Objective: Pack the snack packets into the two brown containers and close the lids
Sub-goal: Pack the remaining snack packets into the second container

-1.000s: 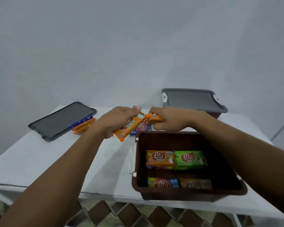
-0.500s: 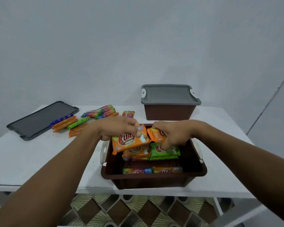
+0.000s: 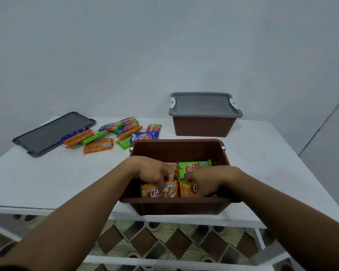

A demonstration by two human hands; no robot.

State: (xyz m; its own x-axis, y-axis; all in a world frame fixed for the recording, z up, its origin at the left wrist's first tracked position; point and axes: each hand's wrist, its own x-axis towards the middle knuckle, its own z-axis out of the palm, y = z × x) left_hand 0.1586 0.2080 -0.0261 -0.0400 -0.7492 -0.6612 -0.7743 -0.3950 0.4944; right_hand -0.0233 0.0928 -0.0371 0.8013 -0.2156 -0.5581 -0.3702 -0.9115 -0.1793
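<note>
Left hand [image 3: 152, 173], right hand [image 3: 206, 180], packets [image 3: 151, 192] now inside container [image 3: 174, 151]

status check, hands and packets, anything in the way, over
Left hand grips near-left orange packet, right hand grips near-right orange packet, both inside open container. Loose packets on table, lid off. Nothing blocking.

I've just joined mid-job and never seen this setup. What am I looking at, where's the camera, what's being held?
No machine here: a person works bare-handed, filmed by one wide-angle head-worn camera looking down. On the white table stands an open brown plastic container with both hands inside. The left hand grips the near-left orange snack packet, the right hand the near-right orange snack packet; a green snack packet lies behind them. Farther back stands a second brown container under its grey lid. At the left lie a loose grey lid and a heap of unpacked colourful packets.
</note>
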